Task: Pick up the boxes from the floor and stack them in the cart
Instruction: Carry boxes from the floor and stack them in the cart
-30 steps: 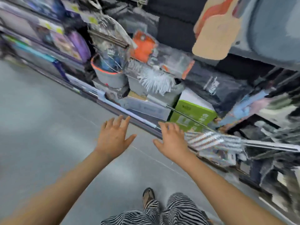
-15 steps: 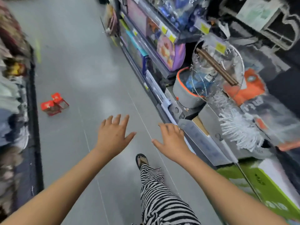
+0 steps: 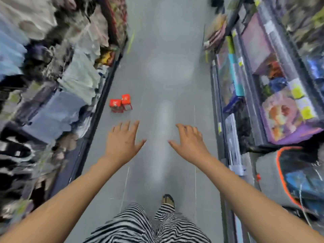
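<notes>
Reaching: both arms are stretched forward over the aisle. The left hand [image 3: 122,142] and the right hand [image 3: 190,144] are at about the same height, backs up, fingers straight and spread, thumbs turned towards each other. Neither hand holds or touches anything.
Boxes: two small red boxes [image 3: 120,103] stand on the grey floor [image 3: 163,67], beyond the left hand and slightly to its left. They are close to the base of the left rack [image 3: 52,76] and well apart from both hands.
Box direction: the two sit side by side and seem to touch, so the pair's long axis runs across the aisle. The right one is set a little farther up the aisle than the left. Their red tops face up towards the camera. Each looks about as wide as it is deep, so the long axis of a single one cannot be told.
Hard to make out: each top carries a pale mark too blurred to read. The lower sides show red edges around a paler middle, and their material cannot be told.
Left rack: cloth goods in blue, grey and pale green, smeared by blur.
Right shelves [image 3: 271,85]: flat packaged goods in purple and teal with yellow tags [image 3: 297,92]. Nearer the person is a grey tub [image 3: 268,172] with an orange rim, its contents blurred.
Cut off: both forearms [image 3: 70,199] run out at the bottom corners. The black-and-white striped trousers [image 3: 145,223] are cut by the bottom edge. One sandalled foot [image 3: 168,200] shows ahead of them; the other is hidden.
</notes>
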Demonstrator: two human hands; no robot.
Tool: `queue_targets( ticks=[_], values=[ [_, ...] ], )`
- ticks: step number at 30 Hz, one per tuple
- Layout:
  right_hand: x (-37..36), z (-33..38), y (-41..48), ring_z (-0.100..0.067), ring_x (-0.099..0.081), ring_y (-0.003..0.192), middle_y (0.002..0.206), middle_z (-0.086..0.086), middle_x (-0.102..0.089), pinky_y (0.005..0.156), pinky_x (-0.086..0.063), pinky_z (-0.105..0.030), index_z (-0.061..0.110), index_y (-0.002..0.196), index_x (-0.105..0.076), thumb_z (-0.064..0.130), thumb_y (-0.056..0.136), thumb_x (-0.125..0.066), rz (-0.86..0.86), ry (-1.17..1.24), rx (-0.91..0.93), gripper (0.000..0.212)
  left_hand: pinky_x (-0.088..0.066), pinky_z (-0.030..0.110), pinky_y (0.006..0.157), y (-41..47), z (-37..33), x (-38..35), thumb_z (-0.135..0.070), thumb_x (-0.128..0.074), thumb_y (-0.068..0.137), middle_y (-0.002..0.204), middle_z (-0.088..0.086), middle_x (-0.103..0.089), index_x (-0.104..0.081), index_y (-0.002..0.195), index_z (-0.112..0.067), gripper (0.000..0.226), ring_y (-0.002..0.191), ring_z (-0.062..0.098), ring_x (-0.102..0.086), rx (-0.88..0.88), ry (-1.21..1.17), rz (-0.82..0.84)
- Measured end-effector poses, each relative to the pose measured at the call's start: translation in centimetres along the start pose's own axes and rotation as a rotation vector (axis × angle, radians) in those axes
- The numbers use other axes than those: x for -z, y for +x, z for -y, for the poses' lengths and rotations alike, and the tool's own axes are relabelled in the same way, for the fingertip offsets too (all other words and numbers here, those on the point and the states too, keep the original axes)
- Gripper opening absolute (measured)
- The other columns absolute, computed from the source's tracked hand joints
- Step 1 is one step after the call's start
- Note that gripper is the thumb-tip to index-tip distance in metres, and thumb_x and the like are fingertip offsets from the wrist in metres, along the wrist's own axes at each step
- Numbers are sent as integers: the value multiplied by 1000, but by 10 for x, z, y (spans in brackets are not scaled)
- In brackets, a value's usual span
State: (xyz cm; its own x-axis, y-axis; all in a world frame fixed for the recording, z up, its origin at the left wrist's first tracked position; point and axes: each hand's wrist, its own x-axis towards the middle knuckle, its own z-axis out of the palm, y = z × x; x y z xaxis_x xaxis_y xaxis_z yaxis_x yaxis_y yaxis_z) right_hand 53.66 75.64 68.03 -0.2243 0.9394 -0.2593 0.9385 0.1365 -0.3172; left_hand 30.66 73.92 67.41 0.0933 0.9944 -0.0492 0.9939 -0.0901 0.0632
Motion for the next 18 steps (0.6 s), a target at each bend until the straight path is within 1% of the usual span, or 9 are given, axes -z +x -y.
queue_targets(
  ticks=[1,4,7,10,13,15,18],
  values=[
    [3,5,18,-32,-29,134,145,-14,-37,108,-25,-42,15,147,-27,51,94,-47,8,-6,16,67,-49,49,83,9,11,1,-58,-53,82,119,24,-62,-56,126,-6,68,103,43,-61,28,4,3],
    [6,19,69,-31,-28,135,145,-12,-37,109,-25,-42,16,147,-27,52,94,-47,64,11,43,67,-45,52,92,37,44,-2,-51,-69,79,127,26,-57,-53,133,-6,72,112,46,-55,109,2,18],
    [0,32,122,-31,-27,136,145,-13,-37,110,-26,-43,17,147,-27,51,94,-49,108,11,70,67,-43,55,94,69,78,-14,-48,-72,77,129,28,-56,-52,134,-6,74,114,49,-54,151,1,38],
    [-5,47,182,-32,-28,136,145,-13,-37,110,-26,-43,17,148,-27,50,93,-51,141,9,71,68,-39,54,99,115,117,-27,-50,-69,80,135,26,-51,-47,139,-9,76,121,47,-49,181,-2,65],
    [-7,63,250,-32,-29,136,145,-13,-37,111,-26,-43,17,148,-27,48,94,-50,188,16,60,67,-33,50,106,170,160,-39,-53,-61,84,144,23,-43,-40,144,-12,75,130,42,-41,209,-2,99],
    [-10,77,295,-33,-31,134,143,-14,-39,110,-28,-43,16,147,-28,47,94,-52,214,18,56,66,-33,50,106,206,187,-46,-53,-61,85,145,22,-42,-40,144,-12,75,130,41,-41,214,-16,111],
    [-14,97,359,-32,-34,132,141,-14,-41,109,-29,-43,16,147,-29,47,93,-52,252,-13,62,66,-33,48,104,257,226,-57,-55,-57,85,145,20,-41,-37,143,-13,74,131,38,-40,207,7,181]
  ],
)
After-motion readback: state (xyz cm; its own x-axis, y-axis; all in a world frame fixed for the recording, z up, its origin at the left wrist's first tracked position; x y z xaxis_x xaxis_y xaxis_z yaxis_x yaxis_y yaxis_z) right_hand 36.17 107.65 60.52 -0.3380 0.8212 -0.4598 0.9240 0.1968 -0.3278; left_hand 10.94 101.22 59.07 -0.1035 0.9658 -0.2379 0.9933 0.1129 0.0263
